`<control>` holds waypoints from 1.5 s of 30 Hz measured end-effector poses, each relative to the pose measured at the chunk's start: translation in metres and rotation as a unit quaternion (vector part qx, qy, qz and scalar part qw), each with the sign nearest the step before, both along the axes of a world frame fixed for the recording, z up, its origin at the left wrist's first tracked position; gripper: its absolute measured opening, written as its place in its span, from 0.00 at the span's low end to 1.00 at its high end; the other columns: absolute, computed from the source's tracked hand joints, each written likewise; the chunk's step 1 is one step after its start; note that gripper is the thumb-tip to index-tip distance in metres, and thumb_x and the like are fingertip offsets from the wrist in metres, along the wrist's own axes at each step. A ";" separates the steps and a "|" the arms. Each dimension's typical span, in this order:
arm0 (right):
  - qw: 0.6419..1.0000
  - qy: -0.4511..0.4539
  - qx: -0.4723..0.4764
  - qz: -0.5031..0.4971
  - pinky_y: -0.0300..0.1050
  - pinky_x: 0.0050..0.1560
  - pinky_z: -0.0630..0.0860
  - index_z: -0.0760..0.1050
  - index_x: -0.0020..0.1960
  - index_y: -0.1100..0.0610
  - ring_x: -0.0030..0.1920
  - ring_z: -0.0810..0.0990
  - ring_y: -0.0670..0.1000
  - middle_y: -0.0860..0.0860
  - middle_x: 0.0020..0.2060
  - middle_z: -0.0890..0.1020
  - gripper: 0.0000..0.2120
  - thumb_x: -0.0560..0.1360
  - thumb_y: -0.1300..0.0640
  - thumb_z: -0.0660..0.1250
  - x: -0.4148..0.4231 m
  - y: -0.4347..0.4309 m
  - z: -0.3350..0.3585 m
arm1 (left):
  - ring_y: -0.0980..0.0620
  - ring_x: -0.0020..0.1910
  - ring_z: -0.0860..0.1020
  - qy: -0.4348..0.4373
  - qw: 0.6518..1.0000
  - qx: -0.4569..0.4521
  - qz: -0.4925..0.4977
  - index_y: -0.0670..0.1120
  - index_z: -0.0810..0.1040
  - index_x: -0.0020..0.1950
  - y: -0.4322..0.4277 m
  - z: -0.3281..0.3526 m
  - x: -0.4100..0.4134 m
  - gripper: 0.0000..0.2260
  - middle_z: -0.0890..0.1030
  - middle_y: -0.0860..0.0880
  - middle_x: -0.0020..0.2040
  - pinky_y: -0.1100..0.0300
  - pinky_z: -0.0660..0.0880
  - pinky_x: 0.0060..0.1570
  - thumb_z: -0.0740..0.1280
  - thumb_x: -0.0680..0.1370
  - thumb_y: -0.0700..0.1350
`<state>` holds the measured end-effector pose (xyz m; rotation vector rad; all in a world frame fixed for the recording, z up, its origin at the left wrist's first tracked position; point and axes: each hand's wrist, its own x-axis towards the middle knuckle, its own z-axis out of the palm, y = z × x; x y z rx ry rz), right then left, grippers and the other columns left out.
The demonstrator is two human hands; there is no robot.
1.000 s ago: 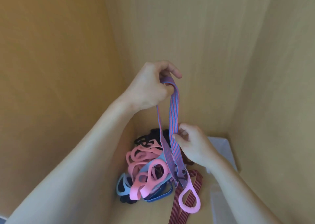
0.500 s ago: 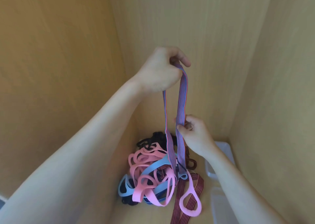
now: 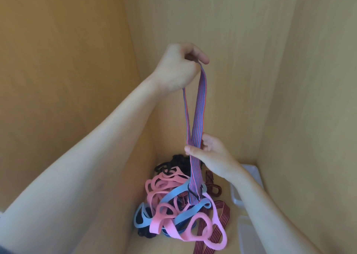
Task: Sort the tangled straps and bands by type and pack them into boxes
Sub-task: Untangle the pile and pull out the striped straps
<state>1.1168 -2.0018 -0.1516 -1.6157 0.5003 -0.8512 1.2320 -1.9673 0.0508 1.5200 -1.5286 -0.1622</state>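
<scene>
A blue-and-red striped strap (image 3: 198,122) hangs as a long loop, pinched at its top by my left hand (image 3: 178,68), which is raised high. Lower down, my right hand (image 3: 210,155) grips both runs of the same strap. The strap's lower end disappears into a tangled pile (image 3: 173,209) of pink bands, light blue bands, black bands and dark red striped straps on the wooden floor. A pink band (image 3: 208,232) lies at the pile's front.
Two white plastic boxes stand against the right wall: one (image 3: 251,174) behind my right forearm, another (image 3: 245,232) nearer, both partly hidden. Wooden walls (image 3: 231,41) close in on the left, back and right.
My left hand has lifted the striped strap higher, pulling it taut out of the pile. My right hand has stayed on the strap. The pink band that dangled now lies on the pile.
</scene>
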 end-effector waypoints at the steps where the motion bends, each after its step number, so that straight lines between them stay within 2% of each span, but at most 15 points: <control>1: 1.000 0.011 0.001 -0.004 0.62 0.60 0.77 0.79 0.48 0.59 0.45 0.81 0.54 0.54 0.43 0.82 0.04 0.76 0.64 0.72 0.001 -0.001 -0.001 | 0.54 0.35 0.71 0.008 1.000 -0.002 0.002 0.44 0.83 0.50 0.001 -0.001 0.003 0.15 0.78 0.47 0.43 0.67 0.66 0.29 0.60 0.74 0.31; 3: 1.000 0.023 0.005 -0.014 0.61 0.55 0.79 0.77 0.48 0.58 0.41 0.82 0.53 0.51 0.39 0.82 0.04 0.77 0.65 0.70 -0.002 -0.004 -0.002 | 0.57 0.33 0.73 0.037 0.999 -0.009 0.009 0.45 0.82 0.50 0.003 -0.003 0.013 0.15 0.79 0.48 0.43 0.67 0.68 0.31 0.60 0.74 0.31; 7: 0.999 0.033 0.007 -0.041 0.40 0.37 0.77 0.76 0.47 0.56 0.31 0.81 0.48 0.46 0.29 0.79 0.04 0.79 0.63 0.69 -0.012 -0.011 -0.002 | 0.64 0.27 0.74 0.151 0.987 -0.032 0.038 0.46 0.81 0.45 0.006 -0.022 0.041 0.14 0.79 0.46 0.39 0.65 0.70 0.34 0.60 0.72 0.31; 10: 0.997 0.028 0.010 -0.076 0.46 0.38 0.73 0.75 0.44 0.56 0.27 0.75 0.47 0.47 0.28 0.75 0.06 0.78 0.63 0.70 -0.017 -0.016 -0.009 | 0.58 0.32 0.75 0.216 0.974 0.002 0.066 0.46 0.81 0.43 0.005 -0.056 0.062 0.12 0.79 0.46 0.37 0.65 0.71 0.34 0.61 0.67 0.34; 16: 0.994 0.010 0.041 -0.099 0.52 0.40 0.68 0.75 0.41 0.54 0.26 0.70 0.49 0.48 0.25 0.73 0.06 0.70 0.53 0.70 -0.024 -0.024 -0.019 | 0.51 0.39 0.78 0.267 0.950 0.137 0.090 0.43 0.80 0.49 0.010 -0.143 0.085 0.16 0.80 0.44 0.43 0.63 0.78 0.38 0.57 0.74 0.27; 19: 0.993 0.017 0.061 -0.097 0.51 0.38 0.68 0.75 0.43 0.57 0.25 0.69 0.50 0.48 0.25 0.73 0.07 0.69 0.56 0.71 -0.025 -0.027 -0.024 | 0.49 0.47 0.78 0.247 0.946 0.186 0.093 0.40 0.79 0.55 0.019 -0.183 0.078 0.14 0.81 0.45 0.48 0.55 0.77 0.53 0.61 0.75 0.28; 23: 0.990 0.051 0.082 -0.106 0.48 0.36 0.71 0.75 0.52 0.55 0.24 0.71 0.48 0.47 0.29 0.76 0.13 0.73 0.69 0.70 -0.019 -0.024 -0.033 | 0.54 0.49 0.76 0.199 0.954 0.198 0.102 0.41 0.78 0.59 0.037 -0.226 0.058 0.14 0.78 0.50 0.51 0.73 0.71 0.46 0.62 0.76 0.30; 27: 0.984 0.124 0.051 -0.116 0.50 0.38 0.71 0.71 0.61 0.53 0.26 0.72 0.50 0.46 0.26 0.77 0.22 0.72 0.71 0.68 -0.016 -0.022 -0.047 | 0.51 0.58 0.76 0.185 0.963 0.183 0.071 0.43 0.75 0.61 0.046 -0.244 0.042 0.18 0.77 0.51 0.55 0.64 0.71 0.56 0.64 0.74 0.29; 29: 0.985 0.152 0.015 -0.084 0.48 0.38 0.70 0.71 0.60 0.50 0.27 0.73 0.49 0.43 0.26 0.78 0.22 0.72 0.71 0.67 -0.017 -0.018 -0.049 | 0.56 0.58 0.76 0.178 0.967 0.180 0.026 0.45 0.71 0.66 0.047 -0.245 0.038 0.23 0.75 0.52 0.60 0.71 0.72 0.53 0.69 0.73 0.30; 31: 0.987 0.150 -0.025 -0.048 0.48 0.42 0.74 0.74 0.56 0.45 0.33 0.78 0.46 0.41 0.34 0.82 0.23 0.71 0.70 0.66 -0.017 -0.010 -0.045 | 0.60 0.58 0.75 0.131 0.975 0.179 -0.018 0.47 0.66 0.74 0.046 -0.243 0.036 0.34 0.72 0.53 0.68 0.74 0.71 0.55 0.76 0.71 0.36; 34: 0.988 0.138 -0.067 -0.006 0.44 0.52 0.78 0.78 0.54 0.41 0.48 0.84 0.48 0.44 0.49 0.85 0.23 0.66 0.65 0.65 -0.013 -0.001 -0.042 | 0.54 0.70 0.71 0.048 0.981 0.177 -0.059 0.49 0.63 0.77 0.042 -0.234 0.030 0.40 0.69 0.52 0.74 0.59 0.69 0.69 0.77 0.69 0.39; 37: 0.992 0.113 -0.041 -0.033 0.53 0.52 0.79 0.74 0.55 0.41 0.48 0.83 0.51 0.46 0.51 0.83 0.25 0.68 0.67 0.66 -0.009 0.000 -0.044 | 0.50 0.53 0.80 0.049 0.983 0.162 -0.072 0.39 0.74 0.65 0.038 -0.229 0.024 0.20 0.81 0.43 0.57 0.49 0.76 0.58 0.69 0.74 0.32; 39: 0.993 0.097 -0.007 -0.072 0.54 0.46 0.78 0.70 0.55 0.41 0.42 0.80 0.50 0.46 0.49 0.81 0.24 0.68 0.66 0.69 -0.010 0.000 -0.045 | 0.51 0.40 0.77 0.093 0.976 0.182 -0.073 0.35 0.76 0.54 0.039 -0.229 0.023 0.08 0.81 0.41 0.42 0.49 0.76 0.46 0.62 0.77 0.30; 42: 0.988 0.143 0.012 -0.064 0.43 0.36 0.77 0.71 0.54 0.43 0.37 0.81 0.46 0.45 0.47 0.81 0.21 0.64 0.56 0.69 -0.017 0.001 -0.046 | 0.51 0.34 0.73 0.173 0.961 0.204 -0.075 0.41 0.75 0.46 0.042 -0.229 0.025 0.11 0.75 0.46 0.35 0.61 0.71 0.36 0.57 0.79 0.29; 45: 0.964 0.267 -0.009 0.021 0.43 0.37 0.75 0.77 0.47 0.55 0.35 0.80 0.46 0.52 0.38 0.83 0.12 0.64 0.55 0.67 -0.028 -0.003 -0.051 | 0.48 0.33 0.68 0.233 0.946 0.212 -0.072 0.38 0.73 0.49 0.043 -0.229 0.029 0.10 0.69 0.45 0.33 0.56 0.66 0.37 0.55 0.80 0.28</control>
